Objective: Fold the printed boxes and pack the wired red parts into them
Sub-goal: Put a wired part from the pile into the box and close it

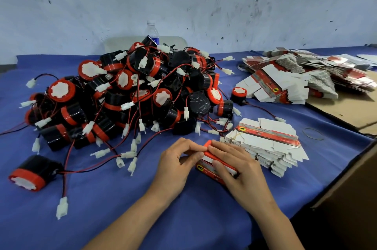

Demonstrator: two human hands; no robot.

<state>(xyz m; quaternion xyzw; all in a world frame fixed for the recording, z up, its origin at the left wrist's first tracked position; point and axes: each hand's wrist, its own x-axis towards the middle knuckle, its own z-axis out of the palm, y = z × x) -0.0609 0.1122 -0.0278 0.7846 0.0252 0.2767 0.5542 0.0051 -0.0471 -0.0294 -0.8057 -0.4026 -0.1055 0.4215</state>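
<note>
left hand [179, 161]: low centre of the frame; we see its fingers curled, the tips pinching the red top edge of the printed box.
right hand [241, 170]: just right of it, fingers bent over the box's top and thumb pressed on its near face; it hides most of the box.
printed box [212, 165]: on the blue cloth [183, 219] between both hands; whether its flap is tucked we cannot tell.
loose part [28, 174]: lower left, lying alone, its wires trailing to a white plug [61, 208].
bound stack [265, 143]: flat box blanks just beside the right hand, a thin band across them.
rubber band [313, 133]: loose on the cloth, right of the stack.
carton [346, 188]: a brown wall at the lower right edge, covering the cloth's corner.
pile of parts [126, 94]: centre left, red-and-black parts heaped, tangled wires spilling toward the hands.
far blanks [306, 74]: upper right, fanned heaps partly on a cardboard sheet [346, 113].
bottle [152, 32]: behind the pile, its lower half hidden by the parts.
</note>
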